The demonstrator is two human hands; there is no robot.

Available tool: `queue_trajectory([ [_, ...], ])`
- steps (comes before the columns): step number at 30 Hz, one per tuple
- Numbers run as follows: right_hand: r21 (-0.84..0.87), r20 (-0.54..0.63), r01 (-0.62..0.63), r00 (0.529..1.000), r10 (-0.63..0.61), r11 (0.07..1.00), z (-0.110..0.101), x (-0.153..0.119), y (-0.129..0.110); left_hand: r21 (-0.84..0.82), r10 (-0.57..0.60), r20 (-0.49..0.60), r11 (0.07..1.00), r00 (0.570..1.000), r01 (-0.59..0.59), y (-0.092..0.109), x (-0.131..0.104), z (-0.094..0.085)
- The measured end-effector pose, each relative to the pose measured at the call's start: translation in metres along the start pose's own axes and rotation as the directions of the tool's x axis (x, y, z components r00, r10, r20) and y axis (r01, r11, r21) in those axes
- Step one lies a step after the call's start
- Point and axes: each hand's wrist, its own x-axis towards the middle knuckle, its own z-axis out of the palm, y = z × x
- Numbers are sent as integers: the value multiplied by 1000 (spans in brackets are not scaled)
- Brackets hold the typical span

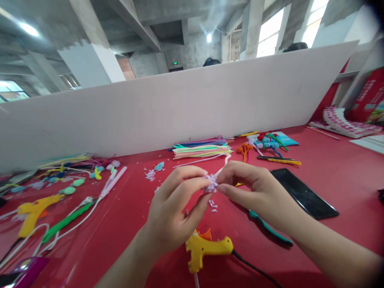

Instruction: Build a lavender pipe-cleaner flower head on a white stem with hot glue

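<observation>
Over the middle of the red table, a small lilac fuzzy pipe-cleaner cluster is pinched from the left by the thumb and fingers of my left hand. My right hand is closed at the cluster's right edge, thumb against forefinger. A pale lilac pipe cleaner rises behind those fingertips; whether it joins the cluster is hidden. Cut lilac scraps lie beneath the hands. Nearer to me rests a yellow glue gun, its black cord running right. Green-handled pliers lie partly under my right forearm.
A pipe-cleaner bundle lies against the white partition. To the right are a black phone and colourful finished pieces. Another yellow glue gun, cables and pom-poms crowd the left side. Heads of people show beyond the partition.
</observation>
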Motion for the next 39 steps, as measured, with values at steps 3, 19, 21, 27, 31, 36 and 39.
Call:
queue_trajectory([
  [3, 26, 9, -10, 1000, 10, 1000, 1, 0, 0, -5, -31, 29, 1000, 999, 31, 2, -2, 1],
  [19, 210, 68, -110, 993, 97, 972, 1, 1, 4, -2, -44, 52, 999, 998, 44, 2, -5, 3],
  [21, 210, 66, -107, 993, 95, 972, 1, 1, 4, -3, -43, 53, 999, 998, 44, 2, -5, 3],
  [27, 215, 70, -114, 992, 102, 970, 2, 2, 4, -80, -92, 21, 992, 996, 93, 4, -4, 4],
  [31, 102, -14, -11, 1000, 12, 995, -4, 0, 0, -387, -448, 56, 814, 892, 433, 5, 0, 2],
  [36, -189, -110, 207, 967, -231, 960, -10, -2, -5, -673, -663, 480, 143, 575, 726, -3, 8, 2],
  [39, -252, -41, 310, 943, -330, 917, -8, -2, -4, -681, -600, 612, -67, 516, 729, -5, 9, 6],
])
